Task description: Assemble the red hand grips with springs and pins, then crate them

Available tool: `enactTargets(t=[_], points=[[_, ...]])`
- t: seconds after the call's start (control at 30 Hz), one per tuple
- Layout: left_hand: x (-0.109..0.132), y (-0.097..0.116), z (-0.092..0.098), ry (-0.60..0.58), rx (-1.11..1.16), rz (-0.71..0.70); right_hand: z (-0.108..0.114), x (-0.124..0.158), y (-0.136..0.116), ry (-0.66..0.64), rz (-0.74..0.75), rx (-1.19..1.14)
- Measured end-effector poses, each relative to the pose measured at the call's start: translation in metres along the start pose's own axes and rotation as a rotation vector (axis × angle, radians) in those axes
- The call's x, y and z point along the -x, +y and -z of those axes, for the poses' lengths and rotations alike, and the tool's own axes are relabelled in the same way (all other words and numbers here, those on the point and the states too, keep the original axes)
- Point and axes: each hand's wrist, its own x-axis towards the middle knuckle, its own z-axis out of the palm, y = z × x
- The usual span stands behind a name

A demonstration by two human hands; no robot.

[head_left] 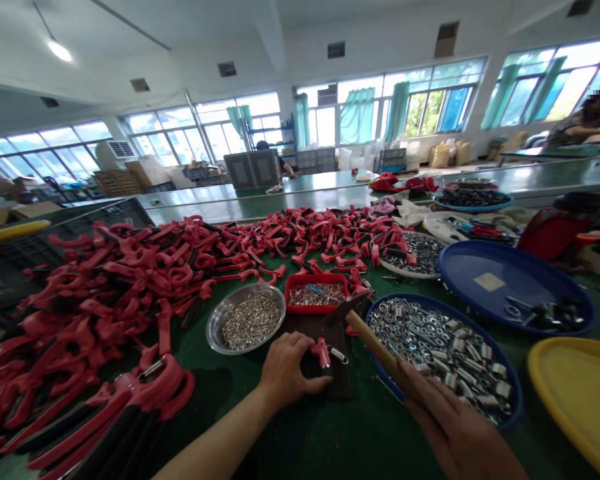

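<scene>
At the lower right, the right hand [445, 417] has its grip clenched around the wooden handle of a hammer [380, 343], whose dark head points up toward the middle of the frame. The left hand [287, 367], at lower centre, grasps a small red part with a black end [322, 355] between thumb and fingers. This part sits at lower centre over a dark pad [343, 388] on the green table [220, 380], with a coil spring [339, 355] just beside it on the right.

A yellow tray [580, 393] fills the lower right edge; left of it, a blue tray [517, 403] carries washers and springs. Left of centre stands a metal bowl [213, 330] of small metal pieces, and beside it a red tray [310, 310] holds more small metal parts. A large heap of red and black handles [60, 303] spreads from the lower left to the centre.

Farther off, grey crates [260, 168] stand at upper centre, partly hiding a person [286, 167]. Windows [425, 110] line the wall behind.
</scene>
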Motion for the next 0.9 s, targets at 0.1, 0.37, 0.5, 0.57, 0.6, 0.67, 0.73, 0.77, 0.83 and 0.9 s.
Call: enactTargets(t=[0.1, 0.37, 0.5, 0.57, 0.6, 0.67, 0.73, 0.77, 0.83, 0.9], points=[[-0.003, 0.0, -0.006, 0.022, -0.006, 0.015, -0.008, -0.009, -0.003, -0.111, 0.083, 0.176], [-0.005, -0.003, -0.004, 0.006, 0.022, 0.038, 0.013, -0.02, -0.013, 0.0, 0.17, 0.167], [-0.003, -0.004, -0.006, 0.013, 0.04, 0.042, 0.004, -0.015, -0.014, -0.138, 0.14, 0.145], [-0.003, -0.003, -0.005, 0.015, 0.034, 0.042, 0.003, -0.016, -0.014, -0.234, 0.053, 0.06], [-0.003, -0.003, -0.005, 0.012, 0.031, 0.046, 0.005, -0.018, -0.014, -0.257, 0.011, 0.004], [-0.003, -0.003, -0.004, 0.001, 0.025, 0.052, 0.013, -0.02, -0.013, -0.235, -0.071, -0.101], [-0.002, -0.002, -0.002, -0.008, 0.02, 0.046, 0.023, -0.02, -0.007, -0.164, -0.185, -0.177], [-0.002, -0.002, -0.001, -0.013, 0.02, 0.039, 0.027, -0.019, -0.002, -0.13, -0.27, -0.203], [0.001, 0.0, 0.002, -0.018, 0.041, 0.045, 0.031, -0.018, 0.015, -0.084, -0.486, -0.274], [0.005, 0.003, 0.006, -0.03, 0.127, 0.087, 0.029, -0.02, 0.039, -0.071, -0.714, -0.429]])
